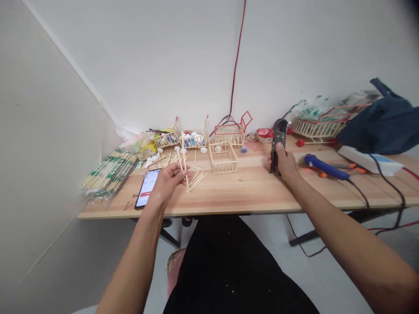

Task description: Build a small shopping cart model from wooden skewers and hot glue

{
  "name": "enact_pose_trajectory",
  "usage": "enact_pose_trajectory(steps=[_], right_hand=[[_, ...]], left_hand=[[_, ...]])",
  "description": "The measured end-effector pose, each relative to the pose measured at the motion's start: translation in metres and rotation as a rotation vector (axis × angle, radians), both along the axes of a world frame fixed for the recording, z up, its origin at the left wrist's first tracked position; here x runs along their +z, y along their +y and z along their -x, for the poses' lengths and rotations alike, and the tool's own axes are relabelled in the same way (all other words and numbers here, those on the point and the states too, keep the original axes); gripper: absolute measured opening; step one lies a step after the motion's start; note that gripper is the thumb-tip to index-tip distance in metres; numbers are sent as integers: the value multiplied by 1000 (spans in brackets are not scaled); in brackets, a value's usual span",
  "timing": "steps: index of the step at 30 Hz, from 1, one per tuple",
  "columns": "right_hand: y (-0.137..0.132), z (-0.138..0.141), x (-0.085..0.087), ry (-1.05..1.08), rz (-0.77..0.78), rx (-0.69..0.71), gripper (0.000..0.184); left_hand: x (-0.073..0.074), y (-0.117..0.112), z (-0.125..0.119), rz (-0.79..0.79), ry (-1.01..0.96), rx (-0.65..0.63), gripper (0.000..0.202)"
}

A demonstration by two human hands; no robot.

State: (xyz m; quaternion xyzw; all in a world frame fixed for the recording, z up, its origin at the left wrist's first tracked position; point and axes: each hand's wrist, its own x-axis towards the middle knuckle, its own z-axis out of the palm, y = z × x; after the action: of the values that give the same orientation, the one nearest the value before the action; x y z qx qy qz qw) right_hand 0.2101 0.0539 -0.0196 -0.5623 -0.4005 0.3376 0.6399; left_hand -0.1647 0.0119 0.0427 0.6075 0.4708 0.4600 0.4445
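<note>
My left hand (170, 180) pinches two thin wooden sticks (183, 168) upright between thumb and fingers, above the left part of the table. Just right of it a few cut sticks (197, 181) lie on the wood, with a looser heap (168, 160) behind. My right hand (284, 162) is wrapped around a black plier-like hand tool (279, 135), held upright; its exact kind is unclear. Between the hands stands a square open frame of sticks (224, 163) with upright bars along its sides. A phone (146, 189) lies partly behind my left wrist.
Small stick-built carts (194, 138) line the wall, one with a red-edged handle (246, 120). At left lie bagged chopsticks (109, 174). On the right are a blue corded glue gun (327, 168), orange-handled pliers (355, 169), a white box (369, 160), a dark bag (381, 124) and cables.
</note>
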Motion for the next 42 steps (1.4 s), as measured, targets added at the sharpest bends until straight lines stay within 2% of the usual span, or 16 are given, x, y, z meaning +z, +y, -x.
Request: enact_pose_trajectory(steps=[5, 12, 16, 19, 22, 28, 31, 34, 37, 39, 42], right_hand=[[-1, 1, 2, -13, 5, -5, 62], [-2, 0, 0, -19, -7, 18, 59], [-7, 2, 2, -67, -38, 29, 54], [-10, 4, 5, -58, -47, 42, 51], [-12, 7, 8, -29, -35, 37, 50], [-14, 8, 13, -17, -25, 46, 48], [-20, 12, 15, -11, -38, 93, 48], [-35, 27, 19, 92, -39, 208, 43], [-55, 56, 23, 148, 4, 384, 39], [-66, 79, 26, 74, 51, 486, 42], [-74, 112, 29, -142, 63, 470, 40]], left_hand=[[-20, -13, -29, 12, -133, -74, 32], [-42, -26, -52, -31, -75, -113, 17], [-41, -36, -67, -143, 39, -160, 13], [-33, -44, -78, -265, 235, -130, 18], [-31, -46, -86, -310, 385, -99, 20], [-54, -37, -94, -237, 412, -168, 16], [-59, -34, -93, -241, 364, -187, 19], [-59, -31, -89, -233, 258, -162, 23], [-59, -29, -86, -198, 157, -179, 24], [-59, -29, -84, -186, 128, -214, 26], [-59, -30, -83, -199, 127, -270, 28]])
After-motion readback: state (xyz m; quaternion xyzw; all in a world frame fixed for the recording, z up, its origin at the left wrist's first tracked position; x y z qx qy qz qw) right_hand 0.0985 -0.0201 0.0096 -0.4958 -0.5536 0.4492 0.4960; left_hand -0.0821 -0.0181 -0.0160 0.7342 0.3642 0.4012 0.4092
